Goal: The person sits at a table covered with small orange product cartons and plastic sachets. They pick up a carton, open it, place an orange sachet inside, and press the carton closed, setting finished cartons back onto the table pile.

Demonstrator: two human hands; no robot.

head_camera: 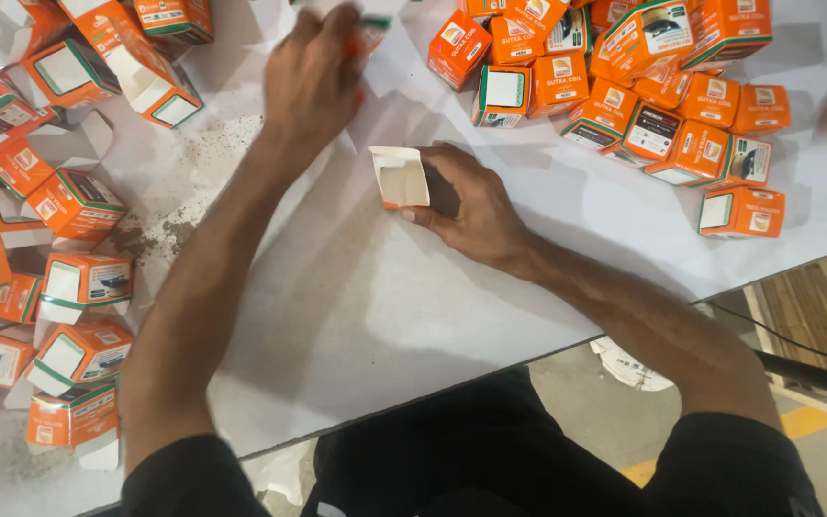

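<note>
My right hand [471, 206] rests on the white table [375, 306] and grips a small open carton [401, 177], its white inside and flap turned up toward me. My left hand [313, 77] is stretched to the far side of the table, blurred, with its fingertips closed on a small orange, white and green piece [372, 27], apparently a flat carton. What exactly the fingers pinch is hard to tell.
A heap of closed orange-and-white cartons [643, 86] lies at the far right. Open cartons with raised flaps [69, 287] crowd the left side. Dark specks [184, 182] stain the table left of centre. The table's near edge runs diagonally; floor shows at the lower right.
</note>
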